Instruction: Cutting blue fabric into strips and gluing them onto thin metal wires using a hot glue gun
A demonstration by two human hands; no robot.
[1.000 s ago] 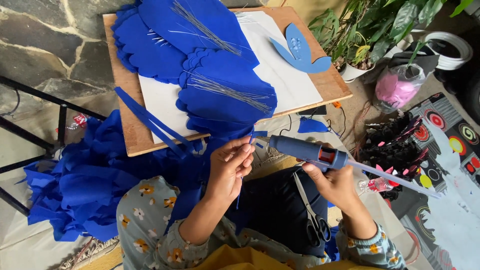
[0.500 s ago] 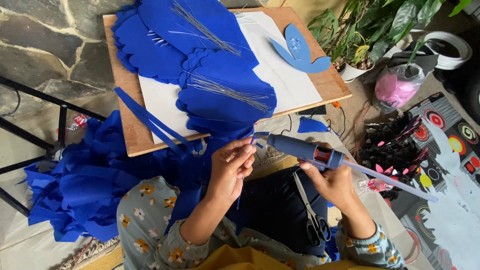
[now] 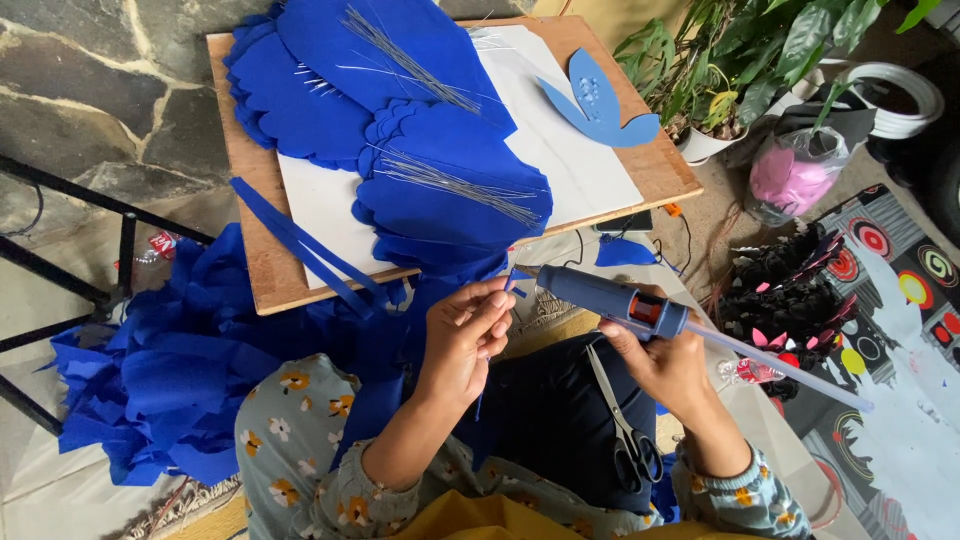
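My right hand [image 3: 665, 365] grips a blue glue gun [image 3: 605, 297] with an orange trigger and a clear glue stick [image 3: 790, 370] jutting out behind it. Its nozzle points left at a thin blue strip [image 3: 508, 287] pinched between the fingers of my left hand [image 3: 468, 330]. Both hands hover over my lap, just in front of a wooden board [image 3: 250, 220]. On the board lie a white sheet and large blue petal shapes [image 3: 440, 180] with bundles of thin wires [image 3: 450, 185] on them.
Scissors [image 3: 625, 425] rest on my dark lap. A heap of blue cut pieces [image 3: 170, 380] lies on the floor at left beside a black metal frame [image 3: 60, 260]. Potted plants [image 3: 730, 70], a pink bag [image 3: 790, 175] and black-and-pink flowers [image 3: 790, 290] stand at right.
The glue gun's nozzle has edged slightly left, closer to the strip in my left hand. Little else has moved.
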